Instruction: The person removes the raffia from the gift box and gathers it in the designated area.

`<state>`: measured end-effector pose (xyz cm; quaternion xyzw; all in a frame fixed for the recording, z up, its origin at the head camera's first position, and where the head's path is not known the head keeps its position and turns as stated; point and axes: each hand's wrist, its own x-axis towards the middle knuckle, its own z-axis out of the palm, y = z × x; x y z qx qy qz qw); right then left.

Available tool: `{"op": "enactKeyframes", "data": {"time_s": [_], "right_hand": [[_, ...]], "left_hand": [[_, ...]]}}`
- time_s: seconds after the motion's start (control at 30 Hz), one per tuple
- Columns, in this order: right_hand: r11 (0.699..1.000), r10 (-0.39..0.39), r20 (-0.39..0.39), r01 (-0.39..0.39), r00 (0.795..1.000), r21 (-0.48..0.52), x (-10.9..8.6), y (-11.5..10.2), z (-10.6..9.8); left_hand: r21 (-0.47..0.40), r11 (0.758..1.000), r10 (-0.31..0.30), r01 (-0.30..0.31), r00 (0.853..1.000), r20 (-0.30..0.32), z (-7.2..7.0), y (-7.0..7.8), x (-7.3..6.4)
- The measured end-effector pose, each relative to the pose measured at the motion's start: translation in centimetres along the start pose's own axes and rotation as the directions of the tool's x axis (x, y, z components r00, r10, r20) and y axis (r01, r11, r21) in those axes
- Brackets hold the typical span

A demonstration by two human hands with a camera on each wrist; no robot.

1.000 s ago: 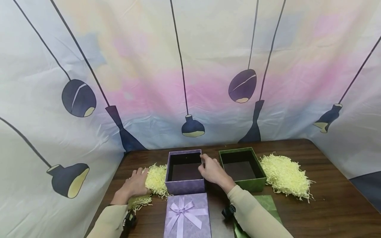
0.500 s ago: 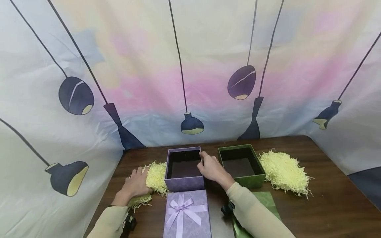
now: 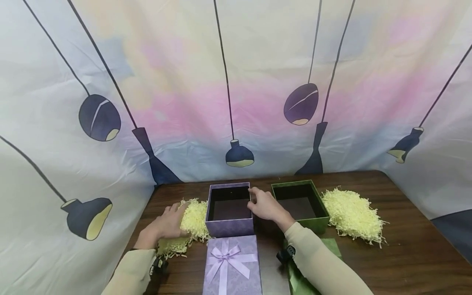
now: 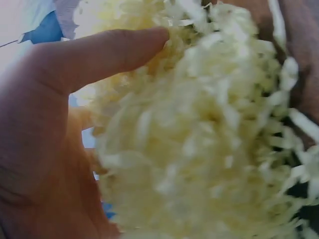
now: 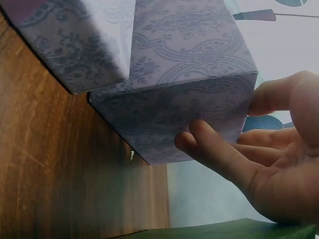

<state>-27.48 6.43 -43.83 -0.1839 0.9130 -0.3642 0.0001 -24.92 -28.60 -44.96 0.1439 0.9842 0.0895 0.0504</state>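
My left hand (image 3: 167, 224) holds a clump of pale yellow shredded paper (image 3: 194, 219), left of an open purple gift box (image 3: 229, 229). In the left wrist view the thumb (image 4: 114, 52) lies across the shreds (image 4: 199, 144), and the other fingers are mostly hidden behind them. My right hand (image 3: 268, 205) grips the purple box's right wall near its far corner. Two of its fingertips rest against the patterned outside of the box (image 5: 174, 109) in the right wrist view. The dark inside of the box shows no shreds.
An open green box (image 3: 313, 225) stands to the right, beside another heap of yellow shredded paper (image 3: 354, 215). In front lie a purple lid with a ribbon bow (image 3: 234, 268) and a green lid (image 3: 333, 247), partly under my right sleeve. A printed cloth (image 3: 191, 102) hangs behind the table.
My left hand has shifted slightly, with more shreds showing below it. My right hand stays at the purple box's wall. The head view has swayed a little.
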Motion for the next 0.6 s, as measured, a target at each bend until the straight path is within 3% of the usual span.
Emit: {"op": "enactKeyframes", "data": {"time_s": [0.23,0.43,0.6], "right_hand": [[0.999,-0.006,-0.056,0.004,0.998,-0.033,0.2,0.1,-0.3],[1.0,-0.012,-0.093,0.01,0.996,-0.019,-0.1,0.0,-0.6],[0.999,-0.032,-0.135,0.03,0.99,-0.017,-0.2,0.2,-1.1]], "left_hand": [[0.053,0.994,0.102,-0.097,0.988,-0.112,-1.6,0.7,0.0],[0.069,0.985,0.171,-0.16,0.957,-0.232,-2.6,1.8,0.2],[0.082,0.975,0.22,-0.205,0.933,-0.285,-3.3,2.7,0.7]]}}
